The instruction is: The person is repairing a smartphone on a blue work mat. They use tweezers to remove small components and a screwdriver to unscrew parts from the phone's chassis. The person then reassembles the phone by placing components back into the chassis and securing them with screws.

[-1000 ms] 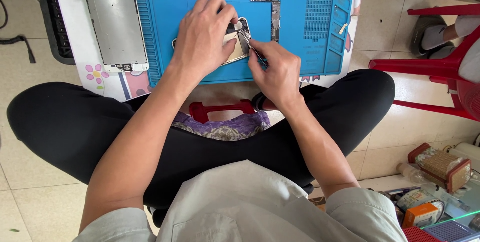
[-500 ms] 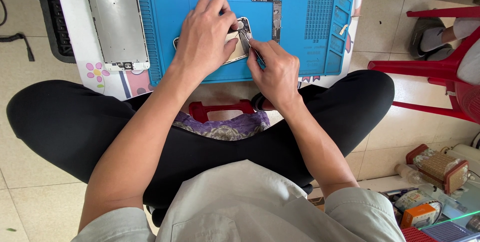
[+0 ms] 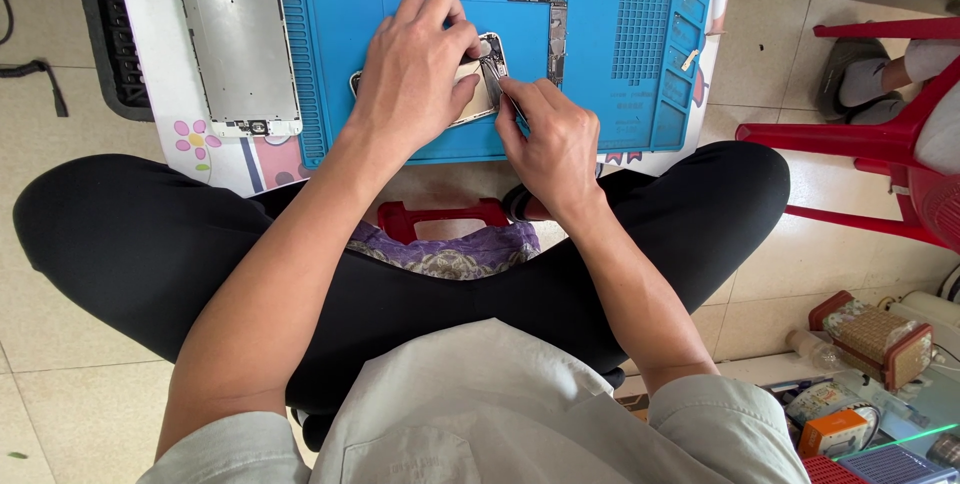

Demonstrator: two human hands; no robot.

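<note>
the opened phone body lies flat on the blue work mat, near the mat's front edge and mostly hidden under the hands. the left hand is spread palm-down over it, fingers curled a little and pressing on its upper edge, holding it in place rather than gripping it. the right hand sits just beside, touching the phone's right end, its thumb and forefinger pinched shut on thin metal tweezers whose tips reach into the phone's upper corner.

just right of the hands a narrow circuit board lies on the mat, apart from the phone. well to the left, a detached screen panel rests face down on the white table, beside the mat's left edge. at the far right stands a red plastic chair.
</note>
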